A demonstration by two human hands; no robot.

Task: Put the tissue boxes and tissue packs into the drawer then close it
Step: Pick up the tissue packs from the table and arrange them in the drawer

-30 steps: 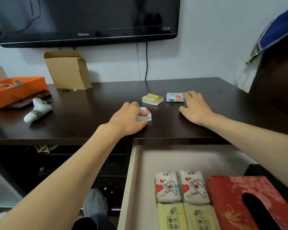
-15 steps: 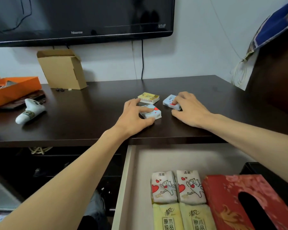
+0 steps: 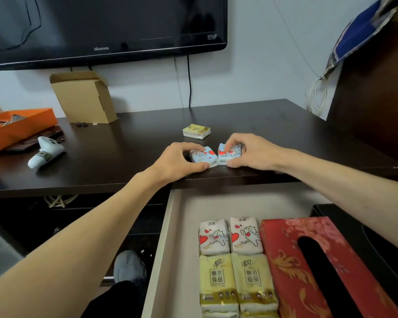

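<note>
Two small blue tissue packs sit side by side at the centre of the frame, near the front edge of the dark tabletop [image 3: 262,125], touching along one edge. The left hand [image 3: 182,160] is curled around the left pack [image 3: 204,157], fingers over the top and thumb at the near corner; the right hand [image 3: 250,151] pinches the right pack [image 3: 230,153] the same way. Both packs rest on the wood, not yet lifted.

To do this well, I would squeeze lightly, since soft packs crumple, lift both clear of the edge, and lay them flat in the bare part of the open drawer [image 3: 168,226] just behind the white packs [image 3: 230,235]. Yellow packs [image 3: 234,278] and a red tissue box [image 3: 308,271] fill the lower right. One yellow pack [image 3: 196,131] waits further back.

Upper left holds a television [image 3: 106,26], a cardboard box [image 3: 83,97] and an orange tray [image 3: 21,127].
</note>
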